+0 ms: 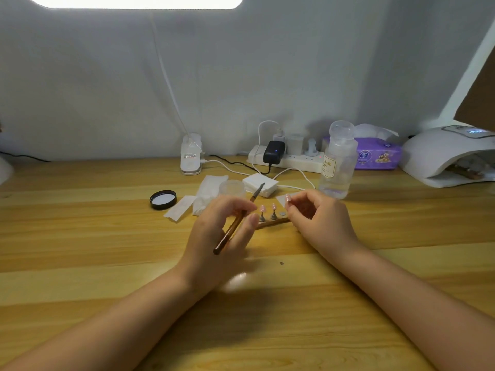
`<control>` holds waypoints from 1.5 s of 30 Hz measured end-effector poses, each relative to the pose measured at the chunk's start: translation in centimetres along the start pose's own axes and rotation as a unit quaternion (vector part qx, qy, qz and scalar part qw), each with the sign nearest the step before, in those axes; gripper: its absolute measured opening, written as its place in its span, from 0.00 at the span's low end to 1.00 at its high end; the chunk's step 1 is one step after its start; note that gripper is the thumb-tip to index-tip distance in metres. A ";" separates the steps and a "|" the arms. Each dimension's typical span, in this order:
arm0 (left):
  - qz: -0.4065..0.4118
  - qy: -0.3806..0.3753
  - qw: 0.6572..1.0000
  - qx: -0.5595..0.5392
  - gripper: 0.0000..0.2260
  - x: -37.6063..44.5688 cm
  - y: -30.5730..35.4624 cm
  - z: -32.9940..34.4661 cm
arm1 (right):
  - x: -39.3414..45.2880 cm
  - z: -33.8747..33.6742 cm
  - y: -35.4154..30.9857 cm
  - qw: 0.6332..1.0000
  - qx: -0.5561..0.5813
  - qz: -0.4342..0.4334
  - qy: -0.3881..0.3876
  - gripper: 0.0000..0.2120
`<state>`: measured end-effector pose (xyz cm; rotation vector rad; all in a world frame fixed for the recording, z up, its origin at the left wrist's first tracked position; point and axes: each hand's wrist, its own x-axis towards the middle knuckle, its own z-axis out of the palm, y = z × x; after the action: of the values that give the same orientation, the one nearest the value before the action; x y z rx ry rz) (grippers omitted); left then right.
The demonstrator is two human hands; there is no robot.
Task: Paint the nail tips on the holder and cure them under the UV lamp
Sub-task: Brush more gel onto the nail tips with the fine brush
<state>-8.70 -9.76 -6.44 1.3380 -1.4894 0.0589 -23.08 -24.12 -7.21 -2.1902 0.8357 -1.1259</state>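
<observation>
Now painting: left hand (pixel 217 231) gripping brush (pixel 235 223); right hand (pixel 318 218) pinching tip (pixel 288 198) above holder (pixel 273 224); next needing bristles meeting tip.

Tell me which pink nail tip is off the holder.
The nail tip pinched by the right hand; the other two stand on the holder.

On the light wooden counter (pixel 80 236), the left hand (pixel 214 236) holds a slim brown-handled nail brush (pixel 235 223) between its fingers, bristle end angled up and away. The right hand (pixel 318 218) pinches a small pink nail tip (pixel 288 198) at its fingertips. Between the hands lies a narrow wooden holder strip (pixel 273 224) carrying two upright metal stands topped with pink nail tips (pixel 267 210). The white domed UV lamp (pixel 439 153) sits at far right.
</observation>
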 end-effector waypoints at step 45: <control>0.055 -0.026 0.997 -0.038 0.09 -0.1 -0.2 0.2 | -0.2 -0.4 -0.6 0.997 -0.024 -0.068 0.001 0.02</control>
<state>-8.68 -9.89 -6.75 1.2042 -1.5942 0.0386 -23.31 -23.63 -6.71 -2.3150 0.7304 -1.1849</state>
